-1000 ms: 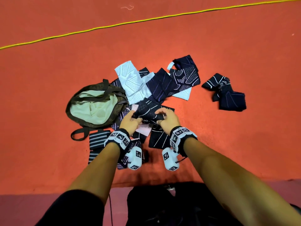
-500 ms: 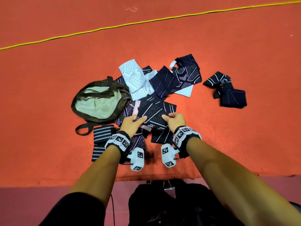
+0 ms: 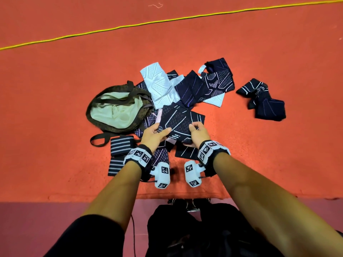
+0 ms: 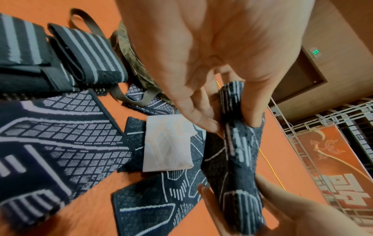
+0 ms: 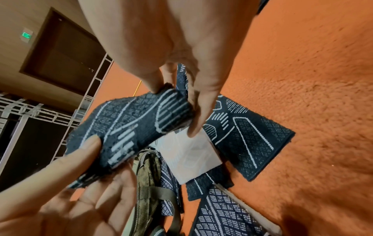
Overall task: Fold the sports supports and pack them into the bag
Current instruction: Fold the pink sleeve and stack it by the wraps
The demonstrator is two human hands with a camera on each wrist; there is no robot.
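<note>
Both hands hold one dark support with white line pattern [image 3: 181,122] over the pile on the orange carpet. My left hand [image 3: 163,129] pinches its near left edge between thumb and fingers [image 4: 252,111]. At the near right edge, my right hand [image 3: 193,127] pinches the same support [image 5: 131,124]. The olive bag [image 3: 118,110] lies open just left of the hands, its pale lining showing. Under and behind the held support lie several more dark supports and white ones [image 3: 159,84].
Two grey-striped wraps [image 3: 120,145] lie near the left wrist, beside a bag strap [image 3: 98,140]. Two dark supports [image 3: 263,101] sit apart at the right. A yellow cord [image 3: 167,20] crosses the carpet far back. The carpet's near edge [image 3: 74,198] meets pink floor.
The dark support was bunched narrow between the hands a second ago. It is now spread out flat, and the hands have moved apart along its near edge.
</note>
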